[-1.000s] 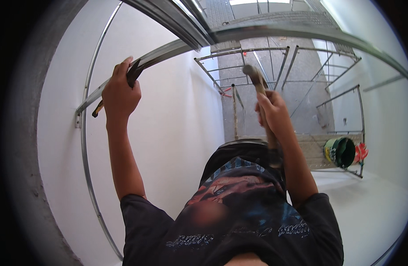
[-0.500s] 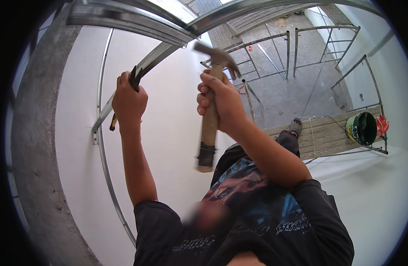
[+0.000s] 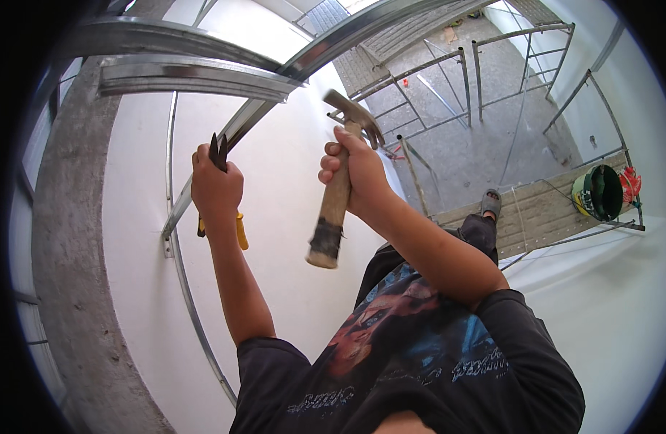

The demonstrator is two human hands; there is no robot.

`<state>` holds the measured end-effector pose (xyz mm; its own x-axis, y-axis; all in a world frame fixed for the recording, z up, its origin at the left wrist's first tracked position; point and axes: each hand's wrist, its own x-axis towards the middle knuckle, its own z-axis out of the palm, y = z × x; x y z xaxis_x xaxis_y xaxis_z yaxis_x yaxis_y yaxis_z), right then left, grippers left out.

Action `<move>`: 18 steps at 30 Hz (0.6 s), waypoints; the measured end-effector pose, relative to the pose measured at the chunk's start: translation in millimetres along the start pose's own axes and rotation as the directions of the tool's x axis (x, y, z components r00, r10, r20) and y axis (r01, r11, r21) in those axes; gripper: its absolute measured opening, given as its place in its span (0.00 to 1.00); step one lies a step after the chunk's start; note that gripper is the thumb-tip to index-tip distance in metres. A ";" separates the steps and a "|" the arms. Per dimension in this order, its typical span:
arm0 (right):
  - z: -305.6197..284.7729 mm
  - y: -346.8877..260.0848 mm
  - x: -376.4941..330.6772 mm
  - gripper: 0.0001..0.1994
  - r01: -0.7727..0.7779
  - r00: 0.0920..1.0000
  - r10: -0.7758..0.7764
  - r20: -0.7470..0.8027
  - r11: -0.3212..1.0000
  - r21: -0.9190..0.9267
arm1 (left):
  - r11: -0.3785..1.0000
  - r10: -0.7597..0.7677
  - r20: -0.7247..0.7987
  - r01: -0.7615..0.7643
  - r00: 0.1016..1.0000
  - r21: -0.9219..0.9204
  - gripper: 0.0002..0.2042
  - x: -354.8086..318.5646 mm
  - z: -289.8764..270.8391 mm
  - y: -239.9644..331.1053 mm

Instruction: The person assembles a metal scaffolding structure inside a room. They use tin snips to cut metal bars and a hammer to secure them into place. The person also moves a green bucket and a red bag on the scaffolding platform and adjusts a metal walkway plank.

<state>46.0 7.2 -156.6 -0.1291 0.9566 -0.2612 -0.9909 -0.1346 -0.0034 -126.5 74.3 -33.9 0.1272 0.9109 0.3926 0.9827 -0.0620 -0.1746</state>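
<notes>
My left hand (image 3: 217, 189) is closed around a pair of tin snips (image 3: 217, 152). Their dark pointed blades stick up past my fingers, slightly parted, and the yellow handles hang below my wrist, partly hidden. Close beside the blades runs a diagonal metal channel (image 3: 247, 119); whether my hand touches it I cannot tell. To the right, my right hand (image 3: 365, 175) grips a claw hammer (image 3: 336, 199) high on its wooden handle, near the head. The hammer is in the air, head up, with black tape wrapped near the handle's lower end.
A short metal channel (image 3: 192, 78) crosses at the upper left, meeting a longer channel (image 3: 340, 40). Beneath my foot lies a scaffold plank (image 3: 532, 217), with a green bucket (image 3: 598, 192) and a red bag (image 3: 631, 184) at its right end. Scaffold frames (image 3: 469, 87) stand beyond, on the floor below.
The hammer has tilted, its handle end swinging left and its head shifting slightly right. More of the snips' yellow handle shows below my left hand. The whole view has shifted a little.
</notes>
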 end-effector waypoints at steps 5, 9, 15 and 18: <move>7.7 -7.4 -13.1 0.09 -0.127 0.957 0.156 0.244 0.984 -0.128 | 0.999 -0.014 -0.012 0.014 1.000 -0.032 0.12 -2.0 -0.8 -1.8; 9.0 -2.3 1.8 0.09 -0.170 0.985 0.171 0.007 0.970 0.174 | 0.999 -0.008 -0.003 0.008 1.000 -0.038 0.13 2.4 2.8 2.2; 8.3 -1.0 -2.2 0.10 -0.194 0.974 0.190 0.126 0.981 0.020 | 0.994 -0.018 0.001 0.018 1.000 -0.105 0.14 -2.1 3.0 4.8; 11.2 -1.5 -12.3 0.10 -0.291 0.924 0.273 0.267 0.956 0.032 | 0.994 -0.006 -0.021 0.003 1.000 -0.110 0.14 -2.5 5.0 -2.0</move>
<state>48.7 -1.5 -142.6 -0.3999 0.9164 0.0150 -0.9110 -0.3993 0.1034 -129.4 74.2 -39.0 0.1244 0.9026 0.4121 0.9920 -0.1036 -0.0727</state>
